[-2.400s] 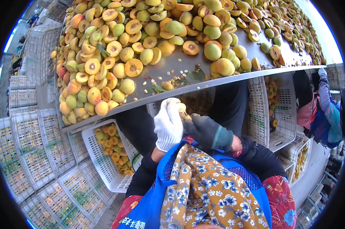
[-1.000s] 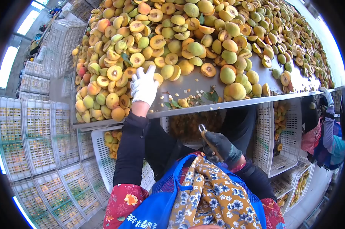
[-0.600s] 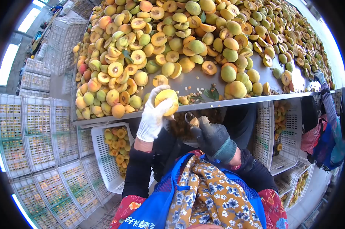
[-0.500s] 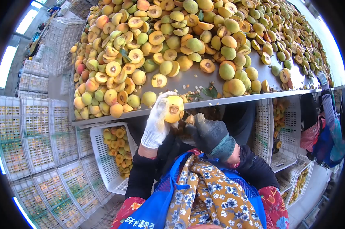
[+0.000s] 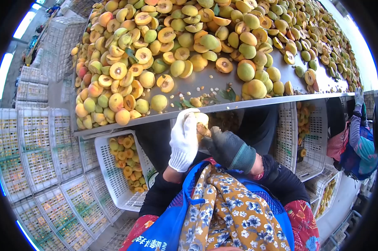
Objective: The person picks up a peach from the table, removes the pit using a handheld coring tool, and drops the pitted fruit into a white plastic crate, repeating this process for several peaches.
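Observation:
In its white knit glove, my left hand (image 5: 183,140) is closed round a yellow halved peach (image 5: 202,119), just below the table's front edge. The thumb and fingers cover much of the fruit. My right hand (image 5: 226,147), in a dark glove with a teal cuff, is closed right beside it, fingertips against the fruit. Something small and brownish shows at those fingertips, too hidden to name. Above both hands, halved peaches (image 5: 166,83) and loose pits (image 5: 205,94) lie on the metal table (image 5: 189,116).
A white crate (image 5: 109,167) with peach halves stands at lower left, beside stacked crates (image 5: 38,146). More white crates (image 5: 312,154) are at right. Another person (image 5: 356,146) stands at the table's far right, a gloved hand (image 5: 358,96) at its edge.
My left hand has moved slightly right and down with the peach half and turned, so its cut face no longer faces up. My right hand now meets the fruit.

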